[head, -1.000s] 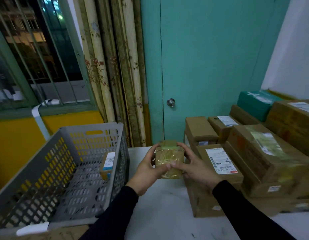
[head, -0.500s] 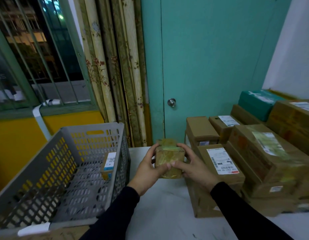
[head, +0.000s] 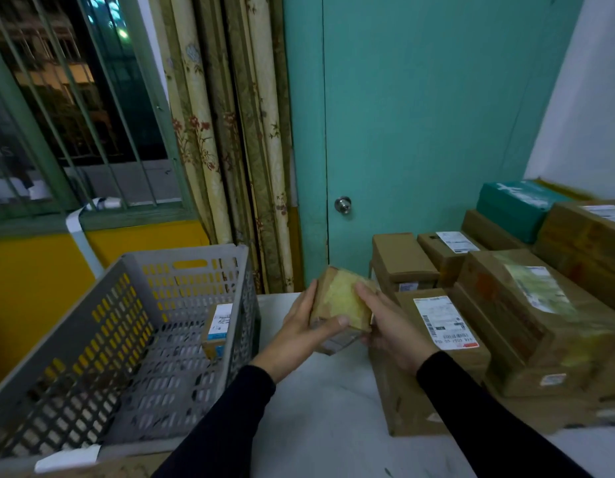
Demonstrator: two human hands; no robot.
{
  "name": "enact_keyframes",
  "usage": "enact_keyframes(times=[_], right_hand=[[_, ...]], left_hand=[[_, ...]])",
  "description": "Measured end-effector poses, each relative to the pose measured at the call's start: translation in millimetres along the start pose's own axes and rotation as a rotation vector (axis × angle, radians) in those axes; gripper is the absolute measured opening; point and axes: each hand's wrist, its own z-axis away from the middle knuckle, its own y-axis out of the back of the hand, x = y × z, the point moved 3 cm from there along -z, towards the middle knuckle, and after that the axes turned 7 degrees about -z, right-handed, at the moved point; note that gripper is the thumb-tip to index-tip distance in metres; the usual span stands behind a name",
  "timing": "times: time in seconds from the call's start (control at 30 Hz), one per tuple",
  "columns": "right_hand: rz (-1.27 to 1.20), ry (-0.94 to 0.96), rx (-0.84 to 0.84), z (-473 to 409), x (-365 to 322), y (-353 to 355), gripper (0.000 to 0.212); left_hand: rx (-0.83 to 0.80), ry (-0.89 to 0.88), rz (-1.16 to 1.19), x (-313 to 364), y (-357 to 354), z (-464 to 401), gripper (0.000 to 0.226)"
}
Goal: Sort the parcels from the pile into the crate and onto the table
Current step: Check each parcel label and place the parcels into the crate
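A small brown parcel (head: 340,305) wrapped in yellowish tape is held above the white table (head: 320,408), tilted with one corner up. My left hand (head: 299,326) grips its left side, thumb across the front. My right hand (head: 389,322) holds its right side with fingers laid along the top. The grey slotted crate (head: 133,339) stands to the left, with one small labelled box (head: 218,327) leaning against its right wall. The pile of brown cardboard parcels (head: 506,322) fills the right side of the table.
A teal box (head: 516,201) sits on the back of the pile. Behind the table are a teal door with a knob (head: 343,204), patterned curtains (head: 230,150) and a barred window (head: 75,115). A white strip lies on the crate's near rim (head: 68,460).
The parcel has been turned in my hands: it now sits tilted, with its taped face up, and both hands have shifted their hold around it.
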Motion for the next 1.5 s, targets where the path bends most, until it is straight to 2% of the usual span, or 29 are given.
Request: enact_keyframes(times=[0.07, 0.1, 0.17, 0.23, 0.3, 0.4, 0.43, 0.5, 0.57, 0.77, 1.0, 1.1, 1.27, 1.4, 1.5], right_hand=[[0.089, 0.02, -0.007, -1.0, -1.1, 1.1, 0.054], [0.113, 0.034, -0.05, -1.5, -2.3, 1.2, 0.064], [0.17, 0.069, -0.16, 2.7, -5.4, 2.3, 0.076], [0.297, 0.085, -0.262, 9.4, -7.9, 0.7, 0.072], [0.41, 0.086, -0.286, 11.0, -4.0, 1.0, 0.075], [0.21, 0.075, -0.21, 8.2, 3.7, 1.6, 0.062], [0.121, 0.06, -0.175, 6.1, 7.0, 2.1, 0.051], [0.022, 0.058, -0.124, 3.2, 10.6, -0.9, 0.039], [-0.001, 0.044, -0.112, 0.3, 14.9, -4.5, 0.038], [0.097, 0.031, -0.108, 0.5, 19.3, -9.0, 0.039], [0.059, -0.007, -0.113, -2.8, 18.5, -10.3, 0.039], [0.062, -0.016, -0.11, -6.9, 22.6, -9.2, 0.04], [0.041, -0.071, -0.033, -15.0, 30.9, -8.2, 0.036], [0.03, -0.194, -0.023, -23.8, 33.4, -0.2, 0.052], [-0.031, -0.235, -0.025, -25.6, 33.2, 4.1, 0.068]], left_hand=[[-0.027, 0.001, -0.066, 3.2, 0.0, -0.1, 0.116], [-0.016, -0.004, -0.091, 6.0, 1.7, 0.6, 0.11], [0.026, 0.042, -0.067, 11.1, 5.5, 2.4, 0.083], [0.077, 0.136, -0.027, 13.6, 10.3, 2.6, 0.061], [0.098, 0.206, -0.015, 13.2, 12.4, 1.1, 0.059], [0.09, 0.198, 0.07, 7.6, 9.6, -3.6, 0.047], [0.082, 0.185, 0.091, 7.7, 7.4, -2.9, 0.046], [0.059, 0.178, 0.153, 3.6, 1.2, -2.8, 0.06], [0.054, 0.188, 0.217, -2.6, -4.8, -2.5, 0.065], [0.091, 0.162, 0.212, -3.8, -9.2, 0.8, 0.042], [0.089, 0.18, 0.237, -7.0, -3.3, -1.0, 0.047], [0.092, 0.196, 0.232, -5.9, -2.7, -1.5, 0.037], [0.074, 0.237, 0.266, -7.4, -4.3, -1.7, 0.036], [0.024, 0.168, 0.279, -0.5, -6.4, 2.4, 0.037], [0.055, 0.197, 0.301, -2.6, -2.7, 2.8, 0.045]])
